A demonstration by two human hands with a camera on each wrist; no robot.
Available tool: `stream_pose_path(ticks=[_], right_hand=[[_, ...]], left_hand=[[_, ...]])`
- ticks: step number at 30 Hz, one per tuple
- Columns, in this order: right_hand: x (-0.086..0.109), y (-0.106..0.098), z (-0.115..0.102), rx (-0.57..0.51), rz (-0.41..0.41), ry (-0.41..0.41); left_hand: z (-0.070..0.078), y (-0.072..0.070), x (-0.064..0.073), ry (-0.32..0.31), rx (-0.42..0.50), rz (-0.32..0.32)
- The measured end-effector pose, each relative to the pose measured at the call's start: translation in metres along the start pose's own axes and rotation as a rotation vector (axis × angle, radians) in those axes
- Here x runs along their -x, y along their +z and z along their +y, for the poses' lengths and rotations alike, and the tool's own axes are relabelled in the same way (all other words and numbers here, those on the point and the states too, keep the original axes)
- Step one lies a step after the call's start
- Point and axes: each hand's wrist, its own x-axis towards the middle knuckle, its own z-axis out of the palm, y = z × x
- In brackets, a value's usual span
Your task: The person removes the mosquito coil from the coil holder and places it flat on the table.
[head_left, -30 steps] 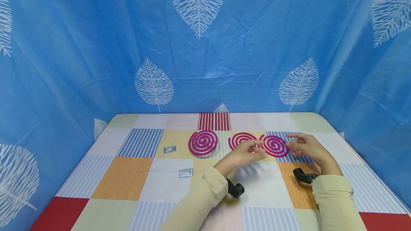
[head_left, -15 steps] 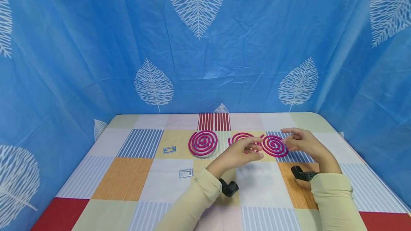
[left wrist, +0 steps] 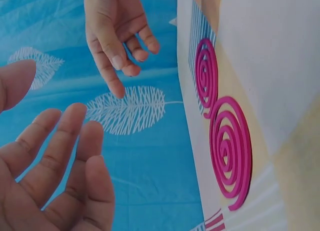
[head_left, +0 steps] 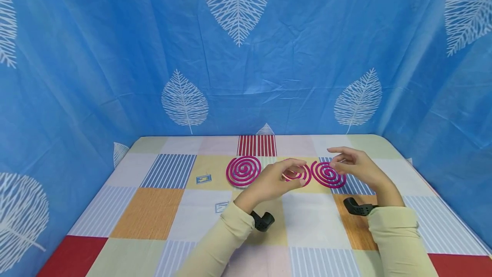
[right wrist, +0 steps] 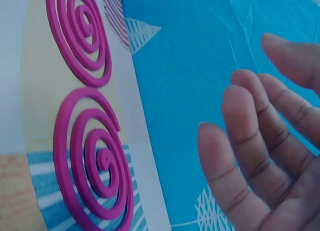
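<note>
Three magenta spiral coils, which look like mosquito coils, lie flat towards the back of the table. In the head view, the left coil lies by itself. The middle coil is partly hidden behind my left hand, which hovers in front of it with loosely bent fingers and nothing in them. Above the right coil hangs my right hand, its fingers also loosely bent around nothing. Both wrist views show the middle coil and the right coil apart from the fingers.
Two small metal stands lie left of the coils, the nearer one partly behind my left sleeve. A patchwork cloth covers the table. Blue curtains with white leaves enclose the back and sides.
My left hand has moved left, from between the middle and right coils to in front of the middle one. My right hand has shifted left and slightly up, over the right coil. The coils stay put.
</note>
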Motion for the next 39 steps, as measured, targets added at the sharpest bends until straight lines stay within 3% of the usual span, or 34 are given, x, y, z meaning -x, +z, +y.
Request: stream_pose_path(ticks=[14, 31, 39], right_hand=[[-0.007, 0.019, -0.012, 0.026, 0.111, -0.170], [-0.013, 0.040, -0.029, -0.029, 0.097, -0.275], [-0.012, 0.045, -0.036, 0.017, 0.038, -0.281]], left_hand=[[-0.008, -0.017, 0.014, 0.132, -0.014, 0.043], [-0.017, -0.046, 0.039, 0.139, -0.054, 0.157], [-0.024, -0.054, 0.046, 0.137, -0.055, 0.159]])
